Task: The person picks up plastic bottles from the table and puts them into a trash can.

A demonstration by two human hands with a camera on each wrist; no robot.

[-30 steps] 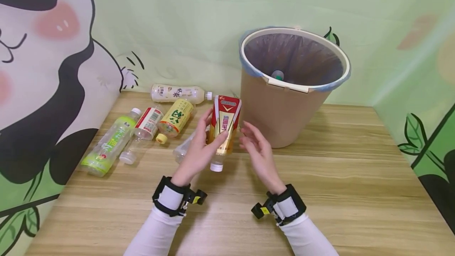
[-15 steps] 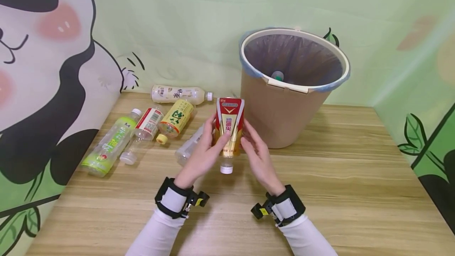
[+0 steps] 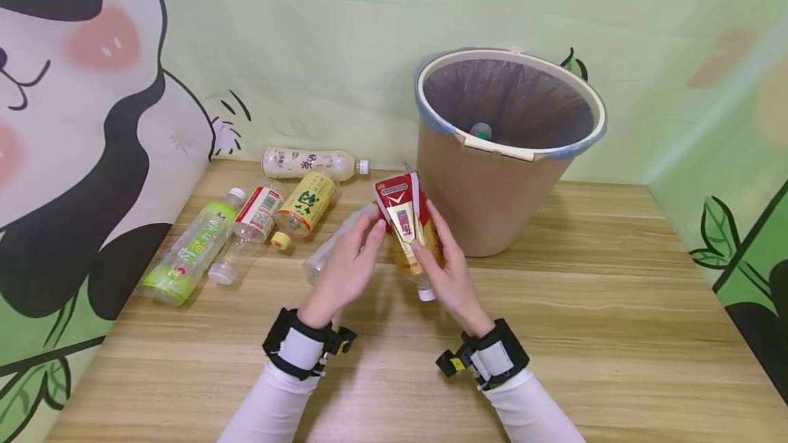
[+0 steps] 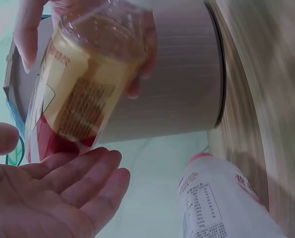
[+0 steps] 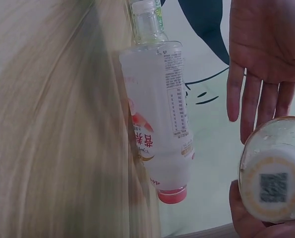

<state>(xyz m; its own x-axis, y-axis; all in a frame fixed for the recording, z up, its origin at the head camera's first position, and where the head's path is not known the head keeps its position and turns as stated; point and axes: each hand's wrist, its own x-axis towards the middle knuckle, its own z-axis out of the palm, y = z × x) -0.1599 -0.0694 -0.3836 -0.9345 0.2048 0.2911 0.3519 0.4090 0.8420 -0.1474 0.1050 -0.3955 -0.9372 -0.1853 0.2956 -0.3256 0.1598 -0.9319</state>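
Note:
My right hand (image 3: 454,277) holds a drink bottle (image 3: 403,221) with a red and gold label. Its thumb lies across the label and its fingers wrap round the far side. The bottle is tilted, its white cap (image 3: 426,294) towards me. My left hand (image 3: 346,266) is at the red end of the bottle. In the left wrist view the left fingers (image 4: 83,181) are extended, palm up, against or just beside that end. A whitish bottle with a pink cap (image 5: 172,195) lies beyond my left hand, partly hidden by it in the head view.
A brown bin (image 3: 492,204) with a plastic liner stands at back right, with a bottle (image 3: 481,130) inside. On the table's left lie a green-labelled bottle (image 3: 193,248), a red-and-white-labelled bottle (image 3: 255,214), a yellow-labelled bottle (image 3: 308,204) and a cream milk-tea bottle (image 3: 308,163).
The red and gold bottle has moved rightward from my left hand into my right hand and tilted, its cap swinging right. My left hand has loosened its grip on it.

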